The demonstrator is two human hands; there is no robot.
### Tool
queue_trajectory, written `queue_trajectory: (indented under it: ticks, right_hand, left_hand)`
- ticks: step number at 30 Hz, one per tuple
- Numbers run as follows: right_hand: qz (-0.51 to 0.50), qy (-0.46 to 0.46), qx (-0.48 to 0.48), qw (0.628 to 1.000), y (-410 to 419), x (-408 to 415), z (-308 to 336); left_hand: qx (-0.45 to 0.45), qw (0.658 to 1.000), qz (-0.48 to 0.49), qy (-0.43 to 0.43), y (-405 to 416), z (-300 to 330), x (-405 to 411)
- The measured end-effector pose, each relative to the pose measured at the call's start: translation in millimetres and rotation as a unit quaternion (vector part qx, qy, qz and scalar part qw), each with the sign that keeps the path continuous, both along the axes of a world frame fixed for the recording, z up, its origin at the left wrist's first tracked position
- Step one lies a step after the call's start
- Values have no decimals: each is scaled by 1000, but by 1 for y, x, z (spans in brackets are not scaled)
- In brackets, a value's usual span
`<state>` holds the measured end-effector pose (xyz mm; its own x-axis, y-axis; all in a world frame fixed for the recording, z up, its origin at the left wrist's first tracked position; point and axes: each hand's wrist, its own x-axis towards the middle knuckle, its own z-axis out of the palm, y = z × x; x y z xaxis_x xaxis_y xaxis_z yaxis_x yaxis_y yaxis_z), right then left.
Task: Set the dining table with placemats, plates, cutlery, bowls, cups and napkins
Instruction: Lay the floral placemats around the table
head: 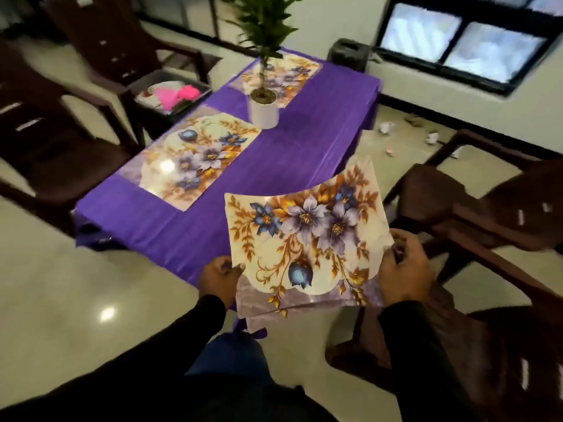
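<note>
Floral placemats held in both hands at the near end of the purple-clothed table.

The left hand (220, 280) pinched the left edge of the held placemats (307, 245), thumb on top, and the right hand (403, 266) gripped the right edge with fingers curled around it; more than one mat seemed stacked there, the top one bowed upward. The stack hung over the near right corner of the table (274, 166), just beside bare cloth on that side. Two placemats already lay along the table's left side, one near (189, 159) and one at the far end (281, 76) behind the potted plant (263, 102). The open place lay ahead and slightly left of the hands, so I judged the mat's long axis would need turning to run along the table's right edge. Both hands were about equally near.
</note>
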<state>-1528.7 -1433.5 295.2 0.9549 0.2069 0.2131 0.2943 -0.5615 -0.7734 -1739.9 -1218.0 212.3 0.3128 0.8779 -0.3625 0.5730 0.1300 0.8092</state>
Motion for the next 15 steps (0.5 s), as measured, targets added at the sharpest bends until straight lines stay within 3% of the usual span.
queue_trajectory:
  ticks: [8, 15]
  right_hand:
    - [182, 38, -22, 982, 126, 33, -8]
    - [259, -11, -126, 958, 223, 66, -21]
  left_hand:
    - [-50, 982, 181, 11, 33, -42, -68]
    - [-115, 953, 278, -34, 35, -47, -78]
